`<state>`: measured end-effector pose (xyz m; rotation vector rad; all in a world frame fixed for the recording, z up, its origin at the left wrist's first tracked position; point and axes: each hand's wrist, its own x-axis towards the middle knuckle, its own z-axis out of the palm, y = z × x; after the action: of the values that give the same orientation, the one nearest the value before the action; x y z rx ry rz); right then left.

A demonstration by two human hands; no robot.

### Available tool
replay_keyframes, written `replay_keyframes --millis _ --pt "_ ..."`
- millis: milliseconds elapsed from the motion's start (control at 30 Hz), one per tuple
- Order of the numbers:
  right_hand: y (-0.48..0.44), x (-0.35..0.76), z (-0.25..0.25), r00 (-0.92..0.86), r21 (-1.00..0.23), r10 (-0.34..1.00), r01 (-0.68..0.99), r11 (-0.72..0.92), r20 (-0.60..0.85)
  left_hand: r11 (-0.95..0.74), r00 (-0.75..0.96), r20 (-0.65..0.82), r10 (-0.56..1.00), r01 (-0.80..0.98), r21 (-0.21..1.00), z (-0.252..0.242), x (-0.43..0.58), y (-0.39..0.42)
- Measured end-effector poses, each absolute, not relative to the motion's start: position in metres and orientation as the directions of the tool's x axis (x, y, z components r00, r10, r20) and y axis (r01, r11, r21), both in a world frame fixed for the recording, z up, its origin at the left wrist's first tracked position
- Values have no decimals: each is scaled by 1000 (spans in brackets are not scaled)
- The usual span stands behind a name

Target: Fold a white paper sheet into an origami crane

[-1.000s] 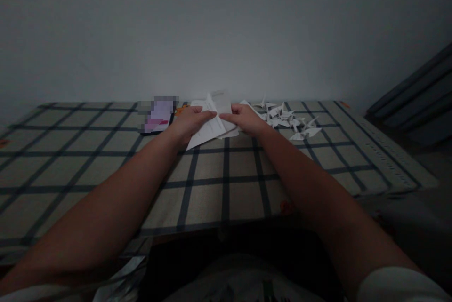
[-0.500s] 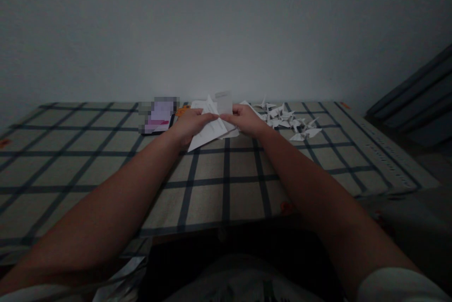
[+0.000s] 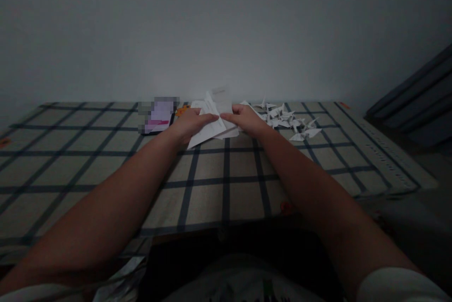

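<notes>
A partly folded sheet of white paper (image 3: 208,131) is held above the table between my two hands, its pointed corner aimed down toward me and a flap standing up at the back. On its left side, my left hand (image 3: 189,125) pinches it with the thumb on top. My right hand (image 3: 245,119) grips the right side, thumb nearly meeting the other thumb at the middle. The fingers under the paper are hidden. Just right of my right hand lies a heap of folded paper cranes (image 3: 282,116).
A phone (image 3: 160,116) with a lit, partly blurred screen lies left of my hands. More white paper (image 3: 197,104) lies behind my left hand. The checked tablecloth (image 3: 208,198) covers the table, which meets a plain wall (image 3: 226,34). A dark curtain (image 3: 416,104) hangs at the right.
The paper's back flaps have tilted slightly left and opened a little, and its lower corner has risen slightly. Both hands stay almost in place, still gripping it.
</notes>
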<state>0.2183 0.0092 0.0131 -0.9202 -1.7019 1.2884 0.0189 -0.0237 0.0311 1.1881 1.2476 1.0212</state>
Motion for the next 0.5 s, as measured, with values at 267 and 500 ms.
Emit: replay_keyframes --millis 267,500 --pt "5 219 19 -432 -977 895 112 181 116 115 95 -129 987 140 983 31 16 -22" --pt "0 213 21 -407 -965 887 47 258 218 107 78 -112 991 64 992 32 18 -24"
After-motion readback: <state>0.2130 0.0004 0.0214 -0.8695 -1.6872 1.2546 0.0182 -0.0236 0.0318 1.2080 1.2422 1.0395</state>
